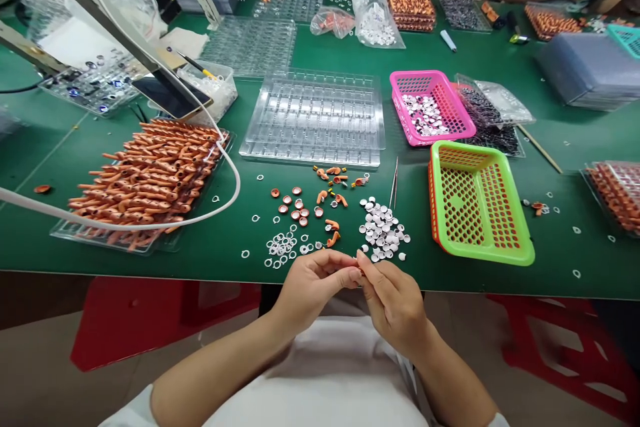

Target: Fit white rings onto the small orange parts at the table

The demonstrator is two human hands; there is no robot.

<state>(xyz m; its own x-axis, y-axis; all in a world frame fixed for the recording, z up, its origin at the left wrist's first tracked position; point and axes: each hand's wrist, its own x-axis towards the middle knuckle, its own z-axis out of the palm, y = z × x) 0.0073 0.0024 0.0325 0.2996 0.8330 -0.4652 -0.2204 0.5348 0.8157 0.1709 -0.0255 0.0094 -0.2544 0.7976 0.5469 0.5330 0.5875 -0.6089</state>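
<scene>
1. Hands meet at the near edge of the green worktop (60, 147): the left hand (313, 283) and the right hand (393, 300) have their fingertips pressed together over one small part, held just off the edge above the person's lap.
2. Fingers of both hands are pinched narrow on that part; it is too small and too covered to tell its colour or shape, though it looks like one of the pieces lying just ahead.
3. Just beyond the hands lie the loose supplies: a cluster of white discs (383, 230), a scatter of thin white rings (280, 245), several orange caps (296, 205) and a few bent orange pieces (333, 237).
4. Tweezers (394, 183) lie untouched between the discs and the green basket (477, 203).
5. Judged from the pinch, the step in hand is fitting two tiny pieces together by fingertip.
6. The next move probably calls for a steady, aligned press, then a free hand to reach forward to the piles; a slip could drop the piece into the lap.
7. Farther off stand a clear empty tray (315, 117), a pink basket (431, 107) of discs and a heaped tray of orange parts (150, 173).
8. Other people's hands work at the far side.
</scene>
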